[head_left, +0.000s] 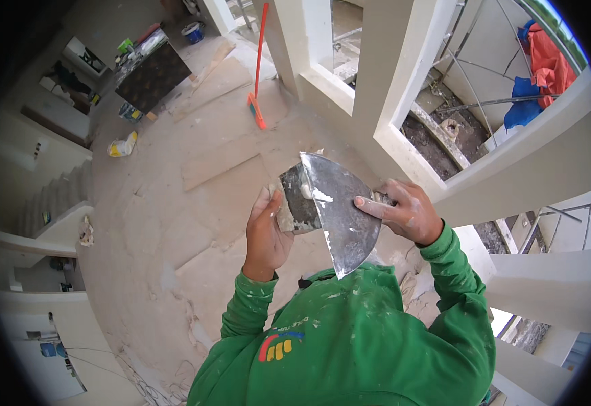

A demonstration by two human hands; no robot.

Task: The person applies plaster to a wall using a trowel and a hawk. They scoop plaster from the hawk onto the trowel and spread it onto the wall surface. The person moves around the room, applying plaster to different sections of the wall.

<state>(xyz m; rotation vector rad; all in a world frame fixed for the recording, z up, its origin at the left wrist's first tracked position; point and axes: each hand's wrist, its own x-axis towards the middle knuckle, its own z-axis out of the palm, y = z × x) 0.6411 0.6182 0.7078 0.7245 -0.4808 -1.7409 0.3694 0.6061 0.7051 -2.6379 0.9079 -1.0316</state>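
Observation:
In front of my chest, my right hand [409, 211] is closed round the handle of a wide putty knife [349, 215], its thumb pressed on the grey blade. White putty coats the blade's long straight edge and spots its face. My left hand [268, 230] grips a small dark, flat plate [300, 203] by its pale left edge, thumb in front and the other fingers mostly behind. A white lump of putty [307, 191] shows where plate and blade overlap. The blade covers the plate's right part. White smears mark my fingers and green sleeves.
Dusty floor with flat sheets [221, 162] surrounds me. An orange-red broom [256, 111] leans by the window wall. A dark table [153, 78], a yellow-white bag [123, 145] and a blue bucket [193, 32] stand farther off. Framed openings [383, 135] line the right; cables lie lower left.

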